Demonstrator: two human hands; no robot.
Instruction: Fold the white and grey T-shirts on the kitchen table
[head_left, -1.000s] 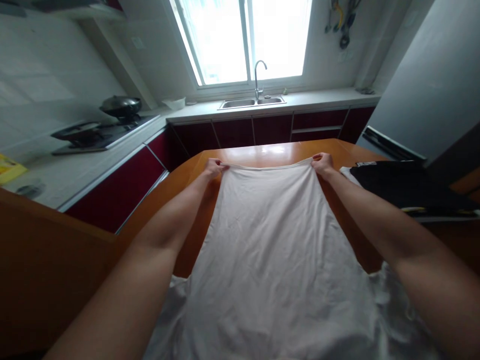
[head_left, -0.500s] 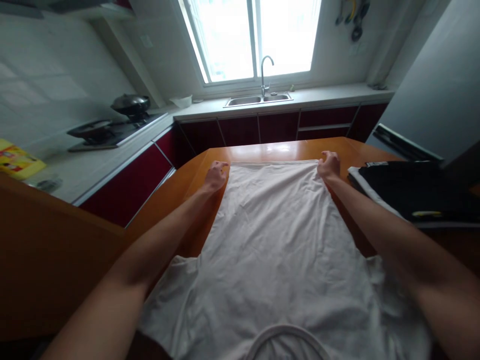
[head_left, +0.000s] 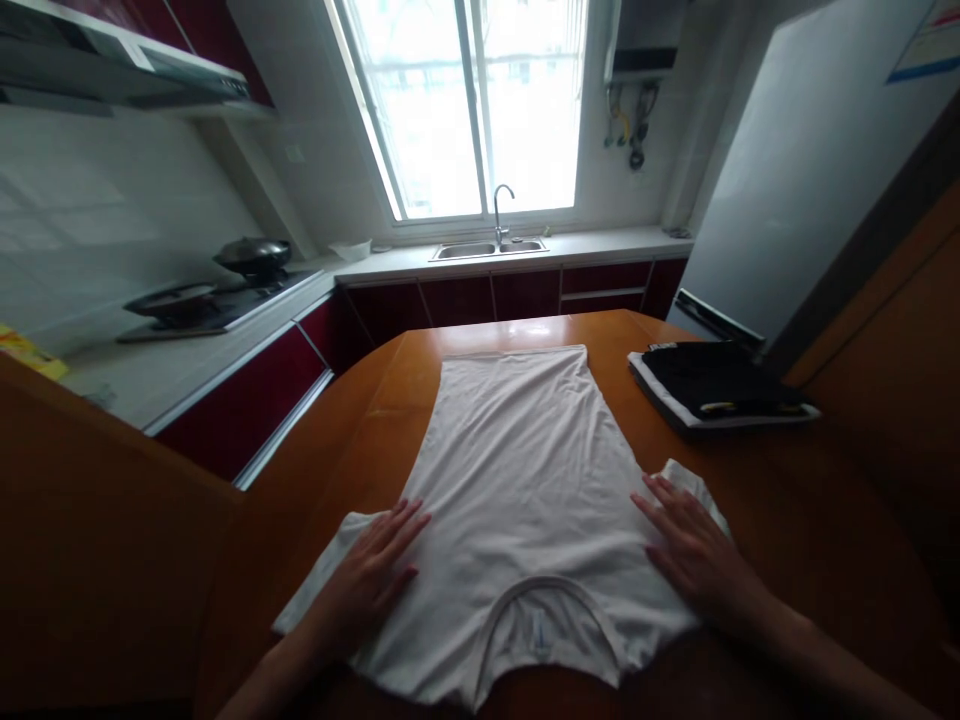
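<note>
The white shirt (head_left: 517, 470) is lying spread on the table (head_left: 390, 400), its hem pointing to twelve o'clock and its collar to six. The left hand (head_left: 375, 565) is resting open on it at about seven o'clock; the right hand (head_left: 686, 540), also open, is resting at about four. Dark folded clothes (head_left: 720, 380) are lying at two o'clock, apart from the shirt.

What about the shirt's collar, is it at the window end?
No, the collar lies at the near end, and the hem is toward the window.
</note>
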